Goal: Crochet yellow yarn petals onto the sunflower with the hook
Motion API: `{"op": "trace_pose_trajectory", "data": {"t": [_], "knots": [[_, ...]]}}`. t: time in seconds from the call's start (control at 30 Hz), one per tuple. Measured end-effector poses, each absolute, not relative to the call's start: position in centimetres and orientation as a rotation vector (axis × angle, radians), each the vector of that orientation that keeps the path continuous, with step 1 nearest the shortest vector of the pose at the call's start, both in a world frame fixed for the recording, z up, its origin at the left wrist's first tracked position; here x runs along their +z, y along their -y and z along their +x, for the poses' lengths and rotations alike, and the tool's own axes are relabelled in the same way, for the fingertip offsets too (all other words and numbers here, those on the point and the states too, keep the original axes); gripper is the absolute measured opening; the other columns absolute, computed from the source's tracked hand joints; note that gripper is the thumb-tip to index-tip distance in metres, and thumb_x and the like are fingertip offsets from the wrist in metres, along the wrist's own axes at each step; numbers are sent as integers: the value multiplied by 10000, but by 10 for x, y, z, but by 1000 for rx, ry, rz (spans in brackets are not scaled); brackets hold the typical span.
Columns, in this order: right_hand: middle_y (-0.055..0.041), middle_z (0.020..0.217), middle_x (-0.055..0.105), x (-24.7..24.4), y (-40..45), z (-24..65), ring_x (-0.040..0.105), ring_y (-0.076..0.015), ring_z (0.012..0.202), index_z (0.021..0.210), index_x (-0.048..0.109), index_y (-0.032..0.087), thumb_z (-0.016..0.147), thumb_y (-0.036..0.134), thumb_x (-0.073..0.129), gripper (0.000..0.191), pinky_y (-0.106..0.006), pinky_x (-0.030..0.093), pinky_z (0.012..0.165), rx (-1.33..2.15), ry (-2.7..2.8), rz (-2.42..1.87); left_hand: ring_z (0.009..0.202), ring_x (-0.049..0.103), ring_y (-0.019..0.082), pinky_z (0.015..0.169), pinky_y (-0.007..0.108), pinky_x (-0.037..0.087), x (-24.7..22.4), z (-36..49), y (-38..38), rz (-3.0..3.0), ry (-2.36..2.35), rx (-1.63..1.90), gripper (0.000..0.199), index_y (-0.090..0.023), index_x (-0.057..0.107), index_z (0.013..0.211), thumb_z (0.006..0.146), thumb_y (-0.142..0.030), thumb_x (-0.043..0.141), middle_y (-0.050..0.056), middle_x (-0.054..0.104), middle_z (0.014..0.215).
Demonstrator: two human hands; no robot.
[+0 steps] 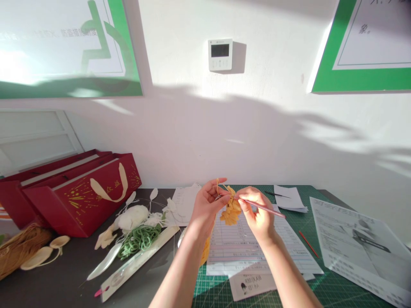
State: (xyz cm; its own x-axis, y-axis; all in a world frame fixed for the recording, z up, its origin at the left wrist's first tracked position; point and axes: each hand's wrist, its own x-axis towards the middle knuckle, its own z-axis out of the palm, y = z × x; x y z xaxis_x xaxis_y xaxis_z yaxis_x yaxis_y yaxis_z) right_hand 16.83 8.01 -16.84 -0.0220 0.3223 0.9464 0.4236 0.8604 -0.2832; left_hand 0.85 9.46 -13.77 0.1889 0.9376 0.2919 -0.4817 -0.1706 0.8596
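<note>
Over the cutting mat [337,282], a pink crochet hook [265,207] slants leftward.

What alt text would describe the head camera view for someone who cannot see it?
Two bare hands work above a green cutting mat: the left hand pinches a clustered yellow yarn piece, and the right hand holds a slender pink crochet hook. Dark red gift bags stand at the left, before a white wall.
</note>
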Motion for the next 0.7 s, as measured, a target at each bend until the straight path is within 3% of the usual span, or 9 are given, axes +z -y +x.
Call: {"op": "trace_pose_trajectory", "data": {"t": [0.33, 0.53, 0.7], "knots": [[-45, 891, 683, -167, -78, 163, 653, -206, 790, 977, 560, 262, 931, 109, 576, 161, -375, 528, 698, -150, 1615, -648, 784, 630, 141, 754, 254, 490, -135, 11, -93, 1106, -566, 1419, 518, -177, 724, 1133, 650, -202, 908, 13, 694, 814], [-28, 898, 689, -162, -76, 162, 659, -198, 812, 966, 602, 277, 883, 64, 629, 230, -372, 549, 719, -194, 1656, -587, 705, 617, 123, 702, 241, 467, -132, 6, -93, 1084, -580, 1376, 547, -163, 712, 1132, 629, -178, 926, 17, 716, 761], [-31, 905, 661, -163, -76, 157, 650, -191, 819, 929, 593, 259, 909, 86, 622, 177, -356, 541, 707, -148, 1583, -611, 643, 612, 122, 663, 255, 478, -131, 3, -93, 1031, -528, 1320, 541, -176, 722, 1093, 597, -174, 937, -12, 689, 691]]}}
